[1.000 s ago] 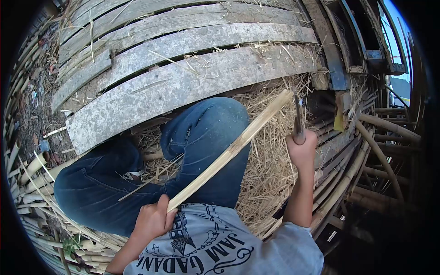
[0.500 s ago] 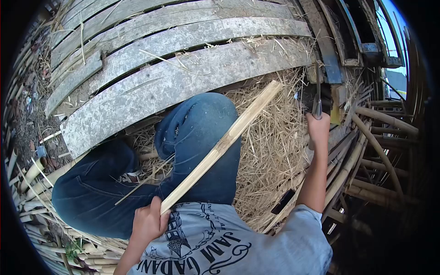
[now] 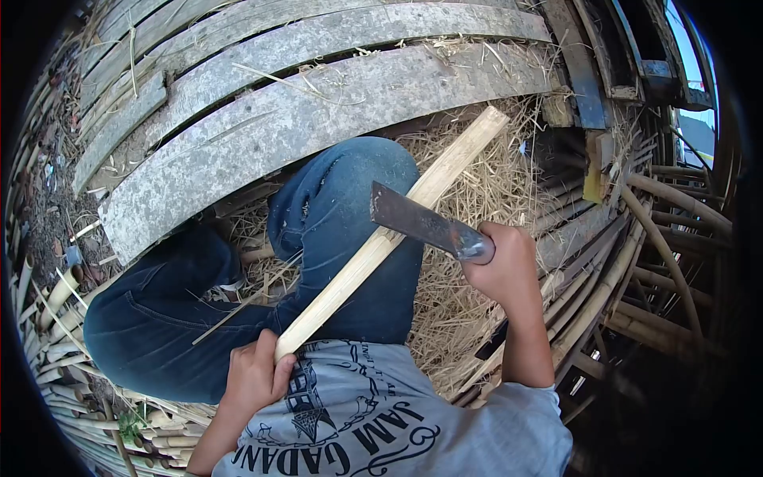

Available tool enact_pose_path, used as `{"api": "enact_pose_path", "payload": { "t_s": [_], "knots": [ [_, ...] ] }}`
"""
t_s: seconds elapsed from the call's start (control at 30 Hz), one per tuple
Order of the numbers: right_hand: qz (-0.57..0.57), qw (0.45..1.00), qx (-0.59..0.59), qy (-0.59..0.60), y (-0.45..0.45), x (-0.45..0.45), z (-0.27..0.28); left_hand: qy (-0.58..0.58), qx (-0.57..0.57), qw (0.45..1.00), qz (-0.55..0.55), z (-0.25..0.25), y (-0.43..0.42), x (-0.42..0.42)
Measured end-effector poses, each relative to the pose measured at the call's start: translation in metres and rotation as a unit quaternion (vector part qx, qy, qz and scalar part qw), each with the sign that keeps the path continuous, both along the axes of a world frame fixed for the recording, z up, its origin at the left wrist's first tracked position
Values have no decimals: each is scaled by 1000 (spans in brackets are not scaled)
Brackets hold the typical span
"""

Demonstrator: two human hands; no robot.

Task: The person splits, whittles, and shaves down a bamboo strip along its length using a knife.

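Note:
A long pale strip of wood slants across my right thigh, its far end up over the straw. My left hand is closed around its near end, close to my shirt. In my right hand is the handle of a machete-like knife. Its broad dark blade, flat side in view, crosses over the middle of the strip; whether it touches the wood I cannot tell.
Grey weathered planks lie beyond my knees. Straw and shavings cover the ground at my right. Bamboo poles run along the right side, and more lie at the lower left. A dark opening lies beyond the straw.
The knife has swung from upright at the right to lie across the strip, my right hand moving left with it. My left hand still grips the strip.

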State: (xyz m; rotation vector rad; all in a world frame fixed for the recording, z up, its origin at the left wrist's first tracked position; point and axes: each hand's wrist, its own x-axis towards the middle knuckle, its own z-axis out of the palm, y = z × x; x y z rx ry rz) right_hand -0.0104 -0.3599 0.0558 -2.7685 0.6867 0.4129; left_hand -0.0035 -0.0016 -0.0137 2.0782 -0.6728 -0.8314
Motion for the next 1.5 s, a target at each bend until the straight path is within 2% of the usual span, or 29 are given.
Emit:
{"api": "enact_pose_path", "payload": {
  "t_s": [0.17,0.23,0.5,0.7,0.77,0.83,0.87,0.9,0.97,1.0,1.03,1.1,1.17,1.3,1.43,1.5],
  "knots": [
    [-10,999,-39,-10,-2,-1,-3,-6,18,1000,2,-1,1,0],
    [-11,1000,-23,-7,1,1,-2,14,48,999,-12,2,0,2],
    [-7,1000,-7,-10,-13,3,-29,31,39,999,-11,2,-2,2],
    [33,994,-51,-93,-37,14,-41,15,24,1000,-8,-3,-6,0],
    [20,990,-101,-97,-47,15,-38,20,6,1000,-1,-5,-5,-4],
    [-67,985,-122,-101,-69,19,-36,9,13,1000,2,-5,-4,-5],
    [-154,975,-124,-97,-91,19,-34,5,23,1000,1,-3,-1,-7],
    [-238,958,-124,-96,-121,17,-29,-2,21,1000,5,-3,3,-9],
    [-333,926,-122,-132,-214,-19,-40,2,19,1000,12,-3,12,-11],
    [-316,918,-168,-173,-206,-25,-24,-4,18,1000,21,-3,11,-9],
    [-331,910,-124,-216,-205,-34,-22,5,21,999,25,-2,10,-9],
    [-284,930,-64,-223,-161,-36,-13,18,28,999,28,-1,10,-10],
    [-160,963,-59,-207,-100,-30,-17,23,29,999,19,-2,6,-8],
    [-22,997,-18,-72,4,-3,-18,8,40,999,5,3,-1,-4],
    [-9,998,7,-55,-1,12,-35,5,62,998,6,7,3,-6],
    [-64,994,27,-86,-22,21,-42,2,60,998,12,7,3,-5]
  ]
}}
